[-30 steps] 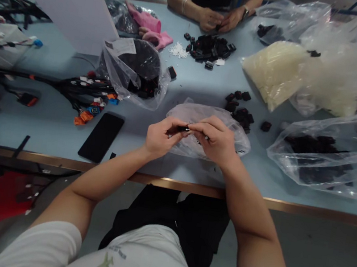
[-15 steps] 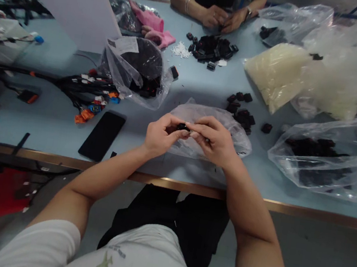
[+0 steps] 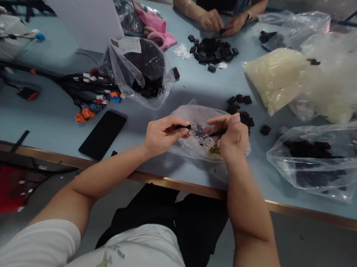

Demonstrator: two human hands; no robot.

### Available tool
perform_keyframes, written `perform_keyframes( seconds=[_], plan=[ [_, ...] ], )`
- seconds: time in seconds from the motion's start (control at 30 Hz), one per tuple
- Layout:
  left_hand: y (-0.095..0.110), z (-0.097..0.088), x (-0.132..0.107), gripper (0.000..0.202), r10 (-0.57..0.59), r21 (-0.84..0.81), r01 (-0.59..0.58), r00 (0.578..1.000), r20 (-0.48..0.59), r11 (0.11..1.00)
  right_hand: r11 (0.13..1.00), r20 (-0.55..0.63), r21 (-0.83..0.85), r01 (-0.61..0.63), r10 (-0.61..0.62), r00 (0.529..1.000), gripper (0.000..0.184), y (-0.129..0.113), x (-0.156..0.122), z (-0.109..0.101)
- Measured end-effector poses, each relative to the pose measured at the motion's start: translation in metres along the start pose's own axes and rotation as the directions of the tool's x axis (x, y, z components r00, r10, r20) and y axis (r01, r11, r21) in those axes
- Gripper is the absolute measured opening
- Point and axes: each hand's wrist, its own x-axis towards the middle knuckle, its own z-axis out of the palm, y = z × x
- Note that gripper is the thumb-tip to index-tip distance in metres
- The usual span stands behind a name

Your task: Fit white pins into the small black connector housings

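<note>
My left hand [image 3: 161, 136] pinches a small black connector housing [image 3: 183, 127] between thumb and fingertips, above the near edge of a clear plastic bag [image 3: 179, 148]. My right hand [image 3: 235, 137] is closed around a slim dark stick-like thing [image 3: 218, 133], whose kind I cannot make out; it points left over the bag. Many tiny white pieces [image 3: 205, 141] lie on the bag, with a few yellow-green pieces [image 3: 215, 149] beside them. Just behind my right hand sits a small pile of black connectors [image 3: 238, 99], partly hidden by it.
A black phone [image 3: 102, 135] and wire harnesses [image 3: 71, 82] lie to the left. Bags of black parts stand at left [image 3: 141, 66] and right [image 3: 315, 168]. Across the table, a co-worker's hands [image 3: 223, 23] work over a pile of black connectors [image 3: 213, 51].
My right hand has drawn away from the connector to the right and turned, uncovering the white pieces and the dark stick-like thing. The left hand stays in place with the connector.
</note>
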Motion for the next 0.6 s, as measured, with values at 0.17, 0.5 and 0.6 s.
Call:
perform_keyframes(
  seconds=[0.17,0.5,0.6],
  plan=[
    [-0.003,-0.001,0.0,0.049,-0.048,0.038,0.047,0.999,0.001,0.998,0.984,0.067,0.177,0.007,-0.019,0.998,0.069,0.004,-0.004,0.005],
    [0.002,-0.002,0.001,0.036,0.073,0.222,-0.072,0.997,0.003,0.972,0.99,0.134,0.133,0.042,-0.06,0.989,0.023,-0.029,-0.016,0.008],
    [0.0,-0.001,0.0,0.037,0.072,0.214,-0.073,0.997,0.012,0.974,0.987,0.154,0.156,0.029,-0.053,0.987,0.023,-0.029,-0.016,0.008]
  ],
)
